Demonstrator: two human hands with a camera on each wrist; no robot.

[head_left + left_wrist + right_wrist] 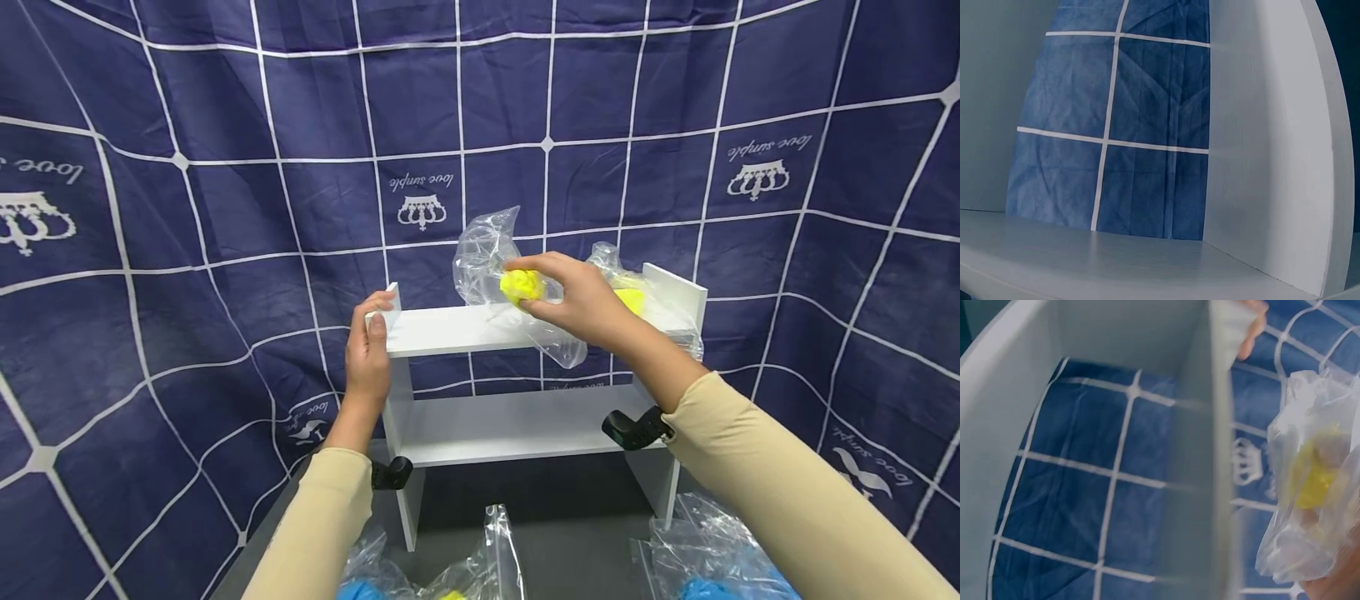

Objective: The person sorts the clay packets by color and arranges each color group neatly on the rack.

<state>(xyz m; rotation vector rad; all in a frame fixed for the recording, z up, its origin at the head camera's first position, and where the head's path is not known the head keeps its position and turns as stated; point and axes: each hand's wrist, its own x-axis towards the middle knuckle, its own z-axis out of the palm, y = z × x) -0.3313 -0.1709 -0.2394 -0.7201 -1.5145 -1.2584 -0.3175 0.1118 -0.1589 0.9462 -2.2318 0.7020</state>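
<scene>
My right hand pinches a crumpled yellow lump between thumb and fingers, over the top board of a white two-tier shelf. Clear plastic bag film surrounds the lump and hangs below the board's front edge. In the right wrist view, the yellow lump shows through the bag. My left hand grips the shelf's upper left end, thumb in front and fingers over the side panel. The left wrist view shows only the shelf's inside, with that hand out of sight.
Another clear bag with a yellow thing lies at the top board's right end. Below, on the dark table, are clear bags with blue contents at right and blue and yellow contents at left. A navy checked curtain hangs behind.
</scene>
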